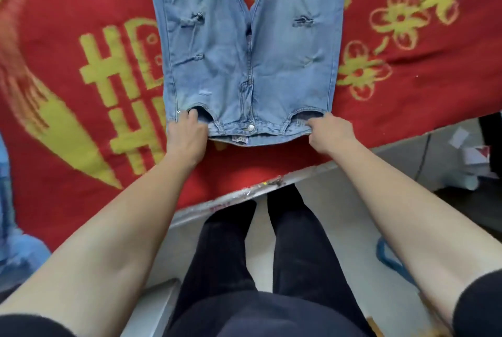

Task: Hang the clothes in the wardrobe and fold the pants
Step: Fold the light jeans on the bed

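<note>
Light blue ripped jeans [285, 65] lie flat, front side up, on a red blanket with yellow patterns [81, 87]. The waistband points toward me and the legs run away past the top edge of the view. My left hand [186, 137] grips the waistband's left corner, its fingers curled at the left pocket opening. My right hand [330, 133] grips the right corner by the other pocket. The button and label sit between my hands.
The blanket's near edge [244, 190] runs diagonally just in front of my legs in dark trousers. Another blue denim garment [11, 228] lies at the far left. Pale floor with paper scraps [467, 146] and a blue object [391, 258] is on the right.
</note>
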A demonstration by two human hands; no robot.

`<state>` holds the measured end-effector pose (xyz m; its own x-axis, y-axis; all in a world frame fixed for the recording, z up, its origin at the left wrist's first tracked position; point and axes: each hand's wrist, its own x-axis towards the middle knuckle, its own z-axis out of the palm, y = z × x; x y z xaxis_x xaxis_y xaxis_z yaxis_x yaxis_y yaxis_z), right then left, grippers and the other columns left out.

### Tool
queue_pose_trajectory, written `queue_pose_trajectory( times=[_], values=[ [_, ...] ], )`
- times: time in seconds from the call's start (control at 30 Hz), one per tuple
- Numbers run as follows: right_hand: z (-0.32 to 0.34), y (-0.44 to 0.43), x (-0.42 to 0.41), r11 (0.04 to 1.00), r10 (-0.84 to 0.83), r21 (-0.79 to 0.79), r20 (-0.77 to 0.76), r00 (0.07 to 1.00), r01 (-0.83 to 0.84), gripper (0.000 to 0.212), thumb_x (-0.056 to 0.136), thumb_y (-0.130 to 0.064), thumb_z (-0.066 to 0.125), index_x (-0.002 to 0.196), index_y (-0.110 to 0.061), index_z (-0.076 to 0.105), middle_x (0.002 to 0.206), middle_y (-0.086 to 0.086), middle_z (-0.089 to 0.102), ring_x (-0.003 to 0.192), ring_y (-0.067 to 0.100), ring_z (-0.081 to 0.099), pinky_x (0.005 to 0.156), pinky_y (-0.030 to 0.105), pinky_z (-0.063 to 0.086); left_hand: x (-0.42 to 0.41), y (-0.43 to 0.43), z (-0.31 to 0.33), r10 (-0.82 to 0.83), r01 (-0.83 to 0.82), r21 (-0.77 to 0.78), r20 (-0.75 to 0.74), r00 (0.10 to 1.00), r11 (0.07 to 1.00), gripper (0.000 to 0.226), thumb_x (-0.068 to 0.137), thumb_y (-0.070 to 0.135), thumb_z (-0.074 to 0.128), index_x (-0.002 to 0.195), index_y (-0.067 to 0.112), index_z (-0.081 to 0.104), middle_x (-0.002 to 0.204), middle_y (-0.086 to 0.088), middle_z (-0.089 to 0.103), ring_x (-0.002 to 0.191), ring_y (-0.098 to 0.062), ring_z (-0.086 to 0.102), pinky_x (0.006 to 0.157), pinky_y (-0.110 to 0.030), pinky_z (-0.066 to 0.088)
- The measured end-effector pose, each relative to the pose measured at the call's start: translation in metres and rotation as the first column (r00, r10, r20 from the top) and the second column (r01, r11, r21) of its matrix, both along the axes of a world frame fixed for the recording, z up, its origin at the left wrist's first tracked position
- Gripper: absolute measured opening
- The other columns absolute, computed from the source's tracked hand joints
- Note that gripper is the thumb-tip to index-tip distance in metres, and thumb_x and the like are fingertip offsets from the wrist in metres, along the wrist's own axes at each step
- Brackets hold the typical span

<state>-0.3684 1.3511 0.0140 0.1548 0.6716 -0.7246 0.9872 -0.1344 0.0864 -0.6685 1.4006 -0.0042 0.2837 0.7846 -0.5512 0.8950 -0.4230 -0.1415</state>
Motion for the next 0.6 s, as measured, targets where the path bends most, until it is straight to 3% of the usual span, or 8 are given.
queue_pose_trajectory(
  times=[0.2, 0.37, 0.5, 0.6],
  values=[
    [-0.006, -0.025, -0.008, 1.000, -0.009, 0.014, -0.027, 1.000, 0.010, 0.042, 0.096, -0.023, 0.046, 0.138, -0.025, 0.054, 0.133, 0.017, 0.049, 0.113, 0.041, 0.059, 0.090, 0.045, 0.048, 0.002, -0.021, -0.003, 0.005, -0.009, -0.041, -0.088, 0.996, 0.999, 0.030, 0.088, 0.010, 0.056, 0.117, 0.012, 0.060, 0.117, -0.009, 0.057, 0.115, -0.032, 0.050, 0.083, -0.041, 0.045],
    [-0.033, -0.080, -0.021, 0.988, -0.020, -0.155, -0.070, 0.997, 0.009, 0.046, 0.097, -0.025, 0.050, 0.143, -0.026, 0.047, 0.135, 0.016, 0.048, 0.114, 0.039, 0.060, 0.089, 0.044, 0.049, -0.013, -0.076, -0.030, 0.020, -0.064, -0.246, -0.179, 0.984, 0.967, 0.035, 0.089, 0.004, 0.053, 0.123, 0.009, 0.056, 0.121, -0.010, 0.056, 0.120, -0.032, 0.049, 0.084, -0.041, 0.048],
    [-0.034, -0.083, -0.007, 0.904, -0.261, -0.399, -0.227, 0.938, 0.154, 0.075, 0.087, -0.020, 0.063, 0.154, -0.031, 0.032, 0.146, 0.020, 0.044, 0.130, 0.037, 0.049, 0.104, 0.038, 0.043, -0.012, -0.098, -0.037, 0.065, -0.147, -0.386, -0.219, 0.974, 0.911, 0.057, 0.088, 0.017, 0.056, 0.139, 0.001, 0.037, 0.136, -0.015, 0.047, 0.129, -0.033, 0.042, 0.093, -0.044, 0.049],
    [-0.026, -0.063, 0.016, 0.871, -0.434, -0.367, -0.260, 0.862, 0.328, 0.055, 0.088, -0.018, 0.064, 0.141, -0.027, 0.055, 0.137, 0.009, 0.059, 0.125, 0.027, 0.055, 0.100, 0.029, 0.042, 0.011, -0.085, -0.025, 0.019, -0.064, -0.253, -0.179, 0.984, 0.965, 0.043, 0.091, 0.030, 0.048, 0.127, 0.006, 0.054, 0.126, -0.014, 0.054, 0.118, -0.031, 0.050, 0.092, -0.042, 0.042]
  ],
)
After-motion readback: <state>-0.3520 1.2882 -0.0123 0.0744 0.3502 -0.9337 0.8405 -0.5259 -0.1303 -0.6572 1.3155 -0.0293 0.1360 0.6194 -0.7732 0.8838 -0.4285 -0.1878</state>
